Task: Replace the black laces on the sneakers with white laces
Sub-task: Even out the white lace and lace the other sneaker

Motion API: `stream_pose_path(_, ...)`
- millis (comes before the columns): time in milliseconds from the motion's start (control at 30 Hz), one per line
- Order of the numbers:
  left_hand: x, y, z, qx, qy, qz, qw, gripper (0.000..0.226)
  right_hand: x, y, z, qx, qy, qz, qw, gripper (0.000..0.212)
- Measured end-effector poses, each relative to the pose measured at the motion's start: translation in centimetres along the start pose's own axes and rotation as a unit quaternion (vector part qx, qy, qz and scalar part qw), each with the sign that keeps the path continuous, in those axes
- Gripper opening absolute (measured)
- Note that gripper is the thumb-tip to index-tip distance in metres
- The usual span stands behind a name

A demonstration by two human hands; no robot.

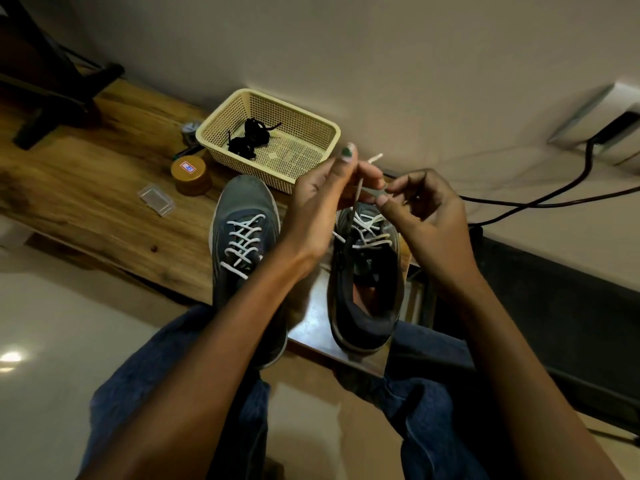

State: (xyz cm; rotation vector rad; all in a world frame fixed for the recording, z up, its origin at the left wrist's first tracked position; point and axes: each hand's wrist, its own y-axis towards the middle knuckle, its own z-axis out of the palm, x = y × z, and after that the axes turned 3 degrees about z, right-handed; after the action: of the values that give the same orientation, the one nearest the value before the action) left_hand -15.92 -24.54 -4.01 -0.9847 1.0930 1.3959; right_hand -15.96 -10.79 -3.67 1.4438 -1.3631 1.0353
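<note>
Stretching away beyond both hands, the wooden table (104, 188) carries everything. Two grey sneakers sit on it: the left sneaker (244, 258), under the left forearm, is fully laced in white; the right sneaker (367, 282), just below the hands, is partly laced. Past the fingertips stands a cream basket (304, 133) holding the black laces (249, 138). The left hand (322, 202) and right hand (422, 206) — fingers curled — both pinch the white lace (356, 199), raised from the right sneaker.
</note>
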Motion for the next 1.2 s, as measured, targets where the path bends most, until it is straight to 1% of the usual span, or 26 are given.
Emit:
stream_pose_path(67,0.2,0.2,0.2,-0.021,0.003,0.036,0.999,0.014,0.0,0.0,0.0,-0.014,0.001,0.008,1.000,0.008)
stream_pose_path(100,0.3,0.3,0.1,-0.038,0.014,0.050,0.998,0.013,-0.1,0.1,-0.1,-0.018,-0.006,0.018,1.000,0.006)
stream_pose_path(167,0.4,0.4,-0.1,-0.070,0.025,0.066,0.995,0.026,-0.5,0.3,-0.4,-0.027,-0.029,0.044,0.998,0.006)
stream_pose_path(233,0.2,0.6,-0.3,-0.093,0.036,0.071,0.992,0.036,-0.9,0.5,-1.0,-0.025,-0.082,0.078,0.993,0.006)
stream_pose_path(267,0.1,0.6,-0.4,-0.102,0.040,0.069,0.992,0.037,-1.1,0.6,-1.4,-0.008,-0.124,0.095,0.988,0.008)
stream_pose_path(300,0.1,0.6,-0.5,-0.109,0.045,0.065,0.991,0.034,-1.3,0.6,-1.7,0.019,-0.165,0.110,0.980,0.014)
stream_pose_path(400,0.3,0.5,-0.3,-0.112,0.062,0.048,0.991,0.022,-1.6,0.3,-2.2,0.091,-0.233,0.153,0.956,0.029)
stream_pose_path(500,0.9,0.2,-0.1,-0.077,0.138,0.032,0.987,0.022,-2.1,0.4,-2.2,0.113,-0.283,0.189,0.933,0.027)
stream_pose_path(567,1.5,0.0,0.2,-0.032,0.200,0.033,0.979,0.020,-2.3,0.4,-2.6,0.109,-0.270,0.211,0.933,0.020)
stream_pose_path(633,2.2,-0.1,0.3,0.003,0.238,0.021,0.971,0.013,-2.3,0.4,-3.0,0.113,-0.249,0.223,0.936,0.013)
stream_pose_path(700,2.9,-0.2,0.3,0.020,0.261,0.009,0.965,0.009,-2.3,0.4,-3.3,0.114,-0.229,0.230,0.939,0.010)
stream_pose_path(800,3.6,-0.3,0.6,0.023,0.282,0.007,0.959,0.007,-2.5,0.5,-3.4,0.116,-0.214,0.235,0.941,0.009)
stream_pose_path(867,3.9,-0.3,1.0,0.018,0.267,-0.002,0.964,0.008,-2.6,0.5,-3.4,0.118,-0.207,0.236,0.942,0.008)
stream_pose_path(1000,4.2,-0.2,1.4,0.028,0.206,-0.048,0.977,0.015,-2.5,0.4,-3.4,0.128,-0.184,0.216,0.950,0.011)
stream_pose_path(1100,3.9,-0.2,1.5,0.033,0.173,-0.058,0.983,0.023,-2.1,0.4,-3.4,0.124,-0.128,0.178,0.968,0.016)
stream_pose_path(1200,3.4,-0.2,1.5,0.041,0.162,-0.057,0.984,0.032,-1.8,0.5,-3.6,0.128,-0.082,0.174,0.973,0.015)
